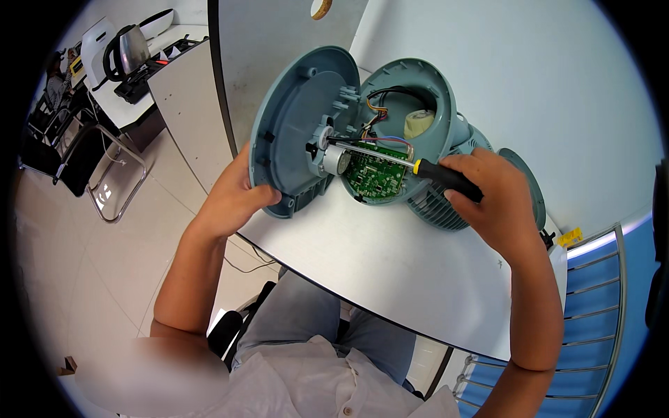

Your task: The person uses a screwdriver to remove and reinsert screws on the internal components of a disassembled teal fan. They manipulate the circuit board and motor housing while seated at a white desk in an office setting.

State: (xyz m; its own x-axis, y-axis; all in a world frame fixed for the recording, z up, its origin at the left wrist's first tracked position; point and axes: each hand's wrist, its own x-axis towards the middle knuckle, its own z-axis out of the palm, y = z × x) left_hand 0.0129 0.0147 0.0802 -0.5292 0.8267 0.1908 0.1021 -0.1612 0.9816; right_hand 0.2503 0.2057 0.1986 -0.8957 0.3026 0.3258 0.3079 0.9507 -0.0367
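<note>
My left hand (240, 195) grips the lower rim of a round grey-green plastic cover (289, 132), which is tilted up on its edge. In my right hand (491, 191) is a screwdriver (446, 177) with a black handle and a yellow collar. Its long shaft points left, and the tip reaches a small white part beside a silver motor (336, 161) on the cover's inner side. Behind the shaft, a green circuit board (376, 174) sits in the opened round housing (401, 73). Several coloured wires (378, 111) run between housing and cover.
The appliance's slatted grey-green body (435, 207) lies on the white table (362, 251), close to the wall. A metal bed-like rail (620, 313) stands at the right. To the far left are a black chair (77, 164) and a steel kettle (129, 52) on another table.
</note>
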